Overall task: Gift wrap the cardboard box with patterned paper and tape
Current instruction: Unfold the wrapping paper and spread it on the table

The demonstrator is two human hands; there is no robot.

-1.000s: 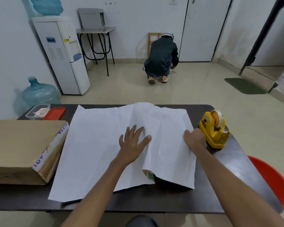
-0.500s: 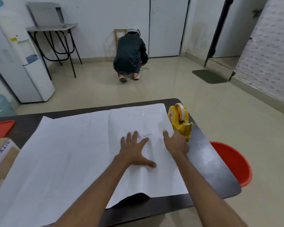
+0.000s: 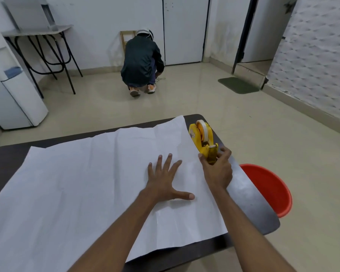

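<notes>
- Head view: left grip (image 3: pixel 165 177) is spread flat, palm down, pressing the paper (image 3: pixel 86 183) onto the worktop (image 3: pixel 249 197).
- Right grip (image 3: pixel 217 169), just right of the left one, has fingers curled round the cutter end of the yellow tape dispenser (image 3: pixel 202 138).
- The dispenser stands on the worktop, just off the paper's right edge and ahead of the right grip.
- Paper lies white side up, spreading well left of both grips. No pattern shows.
- Cardboard box is not in view. The sheet lies flat under my left grip, no bulge.
- Red tub (image 3: pixel 271 187) is on the floor, right of the right grip, past the worktop edge.
- Step, my read: getting tape ready while pinning the sheet. Wrapping has hardly started.
- Next move calls for pinching the tape end and pulling it across the cutter, and the box has to go on the sheet.
</notes>
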